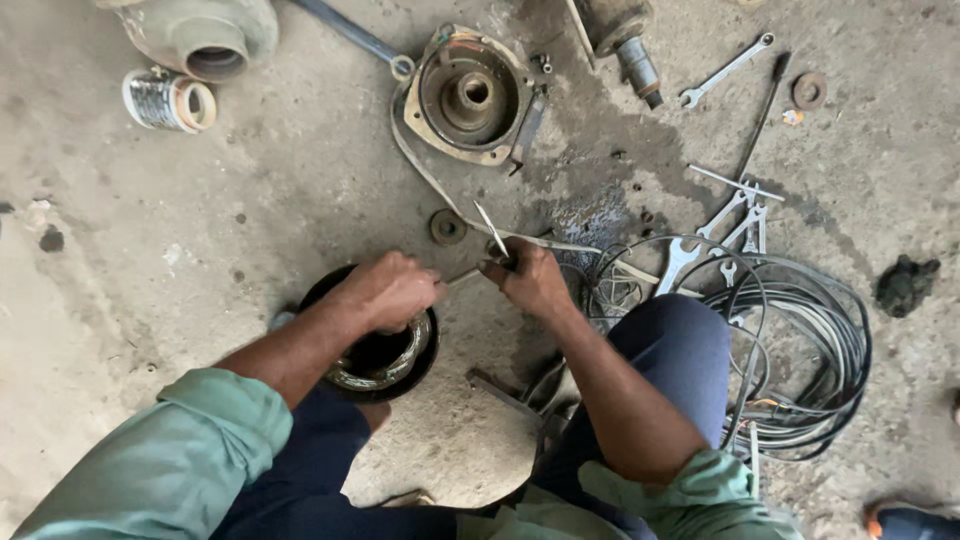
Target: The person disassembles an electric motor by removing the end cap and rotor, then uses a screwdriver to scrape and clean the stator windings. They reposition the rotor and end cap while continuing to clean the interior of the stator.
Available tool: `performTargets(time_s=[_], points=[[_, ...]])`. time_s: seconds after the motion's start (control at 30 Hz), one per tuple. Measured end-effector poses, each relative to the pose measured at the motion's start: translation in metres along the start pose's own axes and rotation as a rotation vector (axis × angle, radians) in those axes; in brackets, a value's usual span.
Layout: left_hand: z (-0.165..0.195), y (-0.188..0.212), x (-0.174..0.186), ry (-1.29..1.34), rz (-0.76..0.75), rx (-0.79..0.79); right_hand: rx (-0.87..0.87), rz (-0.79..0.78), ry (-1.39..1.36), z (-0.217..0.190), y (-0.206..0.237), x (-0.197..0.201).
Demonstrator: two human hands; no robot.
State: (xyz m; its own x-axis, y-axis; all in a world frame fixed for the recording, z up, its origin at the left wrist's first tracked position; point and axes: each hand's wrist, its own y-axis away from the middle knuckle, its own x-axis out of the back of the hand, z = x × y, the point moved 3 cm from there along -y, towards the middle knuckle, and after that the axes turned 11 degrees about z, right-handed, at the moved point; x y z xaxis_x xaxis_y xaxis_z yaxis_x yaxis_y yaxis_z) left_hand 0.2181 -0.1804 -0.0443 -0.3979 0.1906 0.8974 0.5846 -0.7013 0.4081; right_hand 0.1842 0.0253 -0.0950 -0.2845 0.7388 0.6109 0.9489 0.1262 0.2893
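Black motor shell [345, 372] stands on the concrete floor [150, 240] between the person's knees, its winding showing inside. Left hand [388, 290] rests fisted on the rim, fingers curled together; whether they grip anything I cannot tell. Right hand [532, 280] pinches thin strips [490, 228] just beside the shell, fingers clamped on them. The step looks like dressing the winding; the next move calls for steady aim into the shell. Spanners [735, 225] and cable [810, 350] lie near.

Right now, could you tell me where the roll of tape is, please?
In the head view, the roll of tape lies on the concrete floor at upper left, just below the grey pipe fitting and well left of the round motor housing.
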Motion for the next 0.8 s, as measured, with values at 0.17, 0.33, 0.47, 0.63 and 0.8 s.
performTargets(time_s=[0.17, 0.33, 0.47, 0.63, 0.8], points=[[-0.028, 0.025, -0.014, 0.067, 0.174, 0.124, -0.06, -0.023, 0.067, -0.008, -0.011, -0.009], [-0.118, 0.125, -0.033, 0.198, 0.381, 0.793, -0.079, -0.068, -0.005, -0.022, -0.009, -0.012], [-0.16, 0.233, -0.079, 0.408, 0.196, 1.475, 0.13, 0.01, -0.057, -0.02, -0.005, -0.008], [-0.1, 0.268, -0.18, 1.419, 0.619, 1.989, -0.068, 0.013, -0.118, -0.001, -0.006, -0.017], [-0.08, 0.253, -0.216, 1.599, 0.993, 2.051, -0.051, -0.108, -0.056, -0.004, -0.007, -0.037]])
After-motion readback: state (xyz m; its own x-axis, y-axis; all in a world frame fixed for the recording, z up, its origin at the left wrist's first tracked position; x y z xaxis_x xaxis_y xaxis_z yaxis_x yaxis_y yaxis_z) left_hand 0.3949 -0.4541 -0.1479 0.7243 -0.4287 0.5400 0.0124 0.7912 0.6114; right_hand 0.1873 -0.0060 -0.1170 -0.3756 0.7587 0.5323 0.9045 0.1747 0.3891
